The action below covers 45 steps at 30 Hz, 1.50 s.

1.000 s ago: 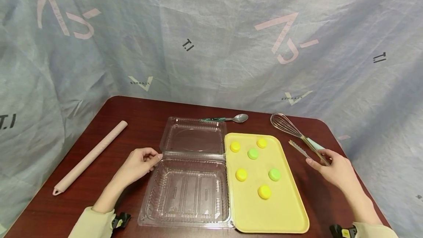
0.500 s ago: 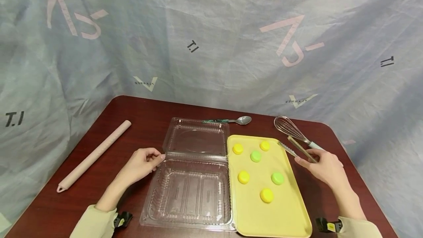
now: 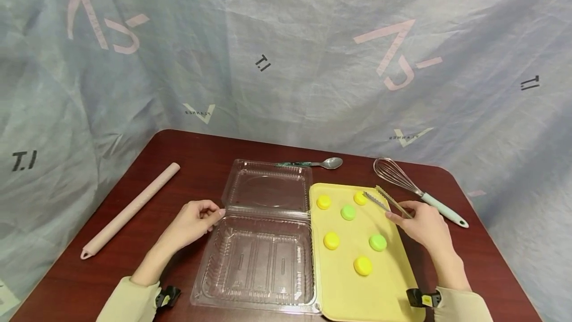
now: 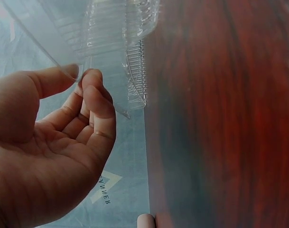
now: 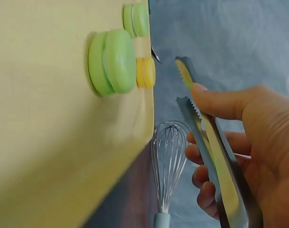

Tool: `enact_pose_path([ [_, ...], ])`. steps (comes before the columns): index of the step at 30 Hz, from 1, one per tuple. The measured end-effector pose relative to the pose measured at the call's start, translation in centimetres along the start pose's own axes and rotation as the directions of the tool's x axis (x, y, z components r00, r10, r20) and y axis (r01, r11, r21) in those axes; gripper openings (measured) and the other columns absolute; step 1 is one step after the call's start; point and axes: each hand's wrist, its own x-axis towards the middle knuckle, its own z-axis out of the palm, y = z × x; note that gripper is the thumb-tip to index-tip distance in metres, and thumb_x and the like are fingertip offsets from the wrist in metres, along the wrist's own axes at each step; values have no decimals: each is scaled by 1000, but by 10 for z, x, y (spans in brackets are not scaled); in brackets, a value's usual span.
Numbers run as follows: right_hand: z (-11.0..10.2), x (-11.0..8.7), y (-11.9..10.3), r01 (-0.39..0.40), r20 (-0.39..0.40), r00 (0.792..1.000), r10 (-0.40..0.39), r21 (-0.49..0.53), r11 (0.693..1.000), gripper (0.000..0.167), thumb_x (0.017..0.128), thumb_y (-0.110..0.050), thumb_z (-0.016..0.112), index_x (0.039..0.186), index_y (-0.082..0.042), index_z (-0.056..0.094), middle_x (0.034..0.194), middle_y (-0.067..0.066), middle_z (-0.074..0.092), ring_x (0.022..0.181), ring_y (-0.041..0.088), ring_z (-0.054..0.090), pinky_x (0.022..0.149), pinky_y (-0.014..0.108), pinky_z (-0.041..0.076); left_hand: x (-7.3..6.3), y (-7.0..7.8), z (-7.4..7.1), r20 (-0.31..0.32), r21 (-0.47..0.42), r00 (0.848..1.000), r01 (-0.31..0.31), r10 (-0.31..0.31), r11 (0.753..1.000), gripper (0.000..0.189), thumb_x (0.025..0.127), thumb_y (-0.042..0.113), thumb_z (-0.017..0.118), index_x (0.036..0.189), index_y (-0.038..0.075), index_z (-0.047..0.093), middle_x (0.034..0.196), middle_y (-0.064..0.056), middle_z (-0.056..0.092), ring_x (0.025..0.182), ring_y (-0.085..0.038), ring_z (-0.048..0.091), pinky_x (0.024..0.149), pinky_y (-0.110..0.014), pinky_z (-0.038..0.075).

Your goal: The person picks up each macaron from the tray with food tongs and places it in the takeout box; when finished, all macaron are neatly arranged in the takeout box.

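With thumb and fingers, my left hand (image 3: 192, 222) pinches the edge of a clear plastic clamshell box (image 3: 256, 262) near its hinge; the left wrist view shows the thin rim between thumb and fingertips. The box lies open, its lid (image 3: 268, 190) folded back. My right hand (image 3: 426, 225) grips metal tongs (image 5: 215, 156) with serrated tips, which stand apart above the far right of a yellow tray (image 3: 357, 297). Several macarons lie on the tray, among them a green macaron (image 3: 377, 242) and a yellow macaron (image 3: 360, 198) close to the tong tips. Nothing is between the tips.
A whisk (image 3: 399, 175) with a pale handle lies right of the tray, beyond my right hand. A spoon (image 3: 330, 163) lies behind the box. On the left is a pink rolling pin (image 3: 131, 210). A grey curtain (image 3: 286, 63) hangs behind the table.
My right hand has carried the tongs leftward from beside the whisk to over the tray's far right, uncovering the whisk handle. My left hand stays at the box edge.
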Motion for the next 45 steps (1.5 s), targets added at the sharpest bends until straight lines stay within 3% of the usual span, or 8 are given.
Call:
enact_pose_path([
  [5,8,2,-4,-7,-2,1000,7,9,1000,67,84,-60,72,118,-2,70,86,6,70,67,19,60,54,38,45,1,0,1,-5,3,1000,-11,11,1000,19,98,19,66,93,1,69,72,-2,64,62,-19,61,56,-27,50],
  [10,12,2,-10,-41,5,999,41,4,999,70,85,-61,70,122,-2,68,106,19,69,84,36,65,63,49,49,2,0,1,-5,5,1000,-11,11,1000,19,98,19,66,92,1,69,72,-2,64,62,-17,61,56,-27,50],
  [16,13,-2,-18,-112,52,992,112,-9,994,76,85,-63,69,126,1,64,123,31,61,97,52,60,69,57,48,2,1,2,3,0,1000,-2,2,1000,17,97,16,66,93,0,69,73,-2,64,62,-17,61,56,-27,50],
  [28,19,-1,-27,-152,71,986,154,-36,988,74,84,-60,70,128,-1,64,123,31,60,98,55,57,70,58,46,1,-1,1,-5,11,1000,-4,4,1000,19,98,19,66,91,1,69,72,-1,65,62,-16,61,56,-27,49],
  [37,21,-2,-26,-156,17,987,157,-36,987,68,83,-57,74,123,-2,67,116,27,65,93,51,60,68,56,46,1,-1,2,-16,23,1000,-11,11,1000,20,97,19,67,90,1,69,71,-1,65,61,-16,61,56,-27,50],
  [45,22,-1,-27,-151,18,988,152,-33,988,66,83,-55,74,122,-2,68,118,27,65,96,52,59,72,56,46,0,-1,2,-24,23,1000,-8,8,1000,19,97,19,67,90,2,69,72,-1,65,62,-15,61,56,-27,50],
])
